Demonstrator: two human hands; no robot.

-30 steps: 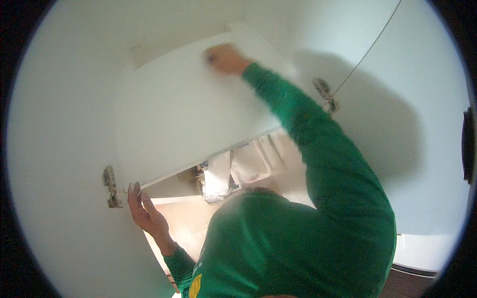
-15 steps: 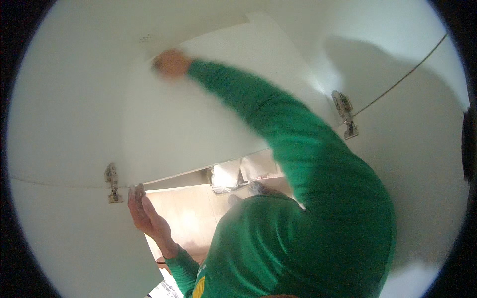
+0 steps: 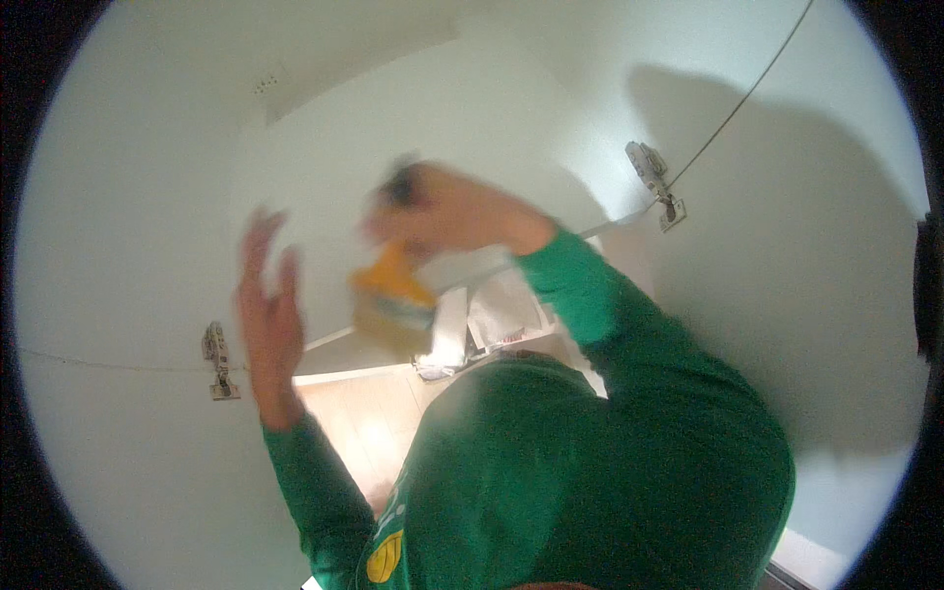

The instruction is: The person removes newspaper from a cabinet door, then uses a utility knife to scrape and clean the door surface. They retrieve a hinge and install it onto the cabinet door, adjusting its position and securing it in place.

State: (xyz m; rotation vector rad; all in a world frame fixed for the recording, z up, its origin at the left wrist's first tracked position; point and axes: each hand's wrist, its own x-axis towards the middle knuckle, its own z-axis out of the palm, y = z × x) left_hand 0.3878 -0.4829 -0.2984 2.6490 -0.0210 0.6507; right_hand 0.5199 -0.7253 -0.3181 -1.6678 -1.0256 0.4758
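Note:
In the middle of the view my right hand [image 3: 457, 209] is closed round a flat brush [image 3: 391, 307] with a yellow handle, a pale metal band and light bristles pointing down. Motion smears both hand and brush. A small dark patch shows by the fingers; what it is I cannot make out. To the left, my left hand [image 3: 270, 324] is raised with its fingers apart and holds nothing. Behind both hands is a white panel [image 3: 324, 216] inside a cabinet. The brush appears apart from it, though blur makes that hard to judge.
A metal hinge [image 3: 218, 362] is fixed at the left and another hinge [image 3: 654, 185] at the right. Below the panel's edge, a gap shows a light floor [image 3: 359, 423] and some white items [image 3: 506, 307]. A shadow [image 3: 767, 177] falls on the right wall.
My right hand has come down and right from the upper part of the panel, bringing the brush into sight. My left hand has risen from the panel's lower edge, its fingers spreading.

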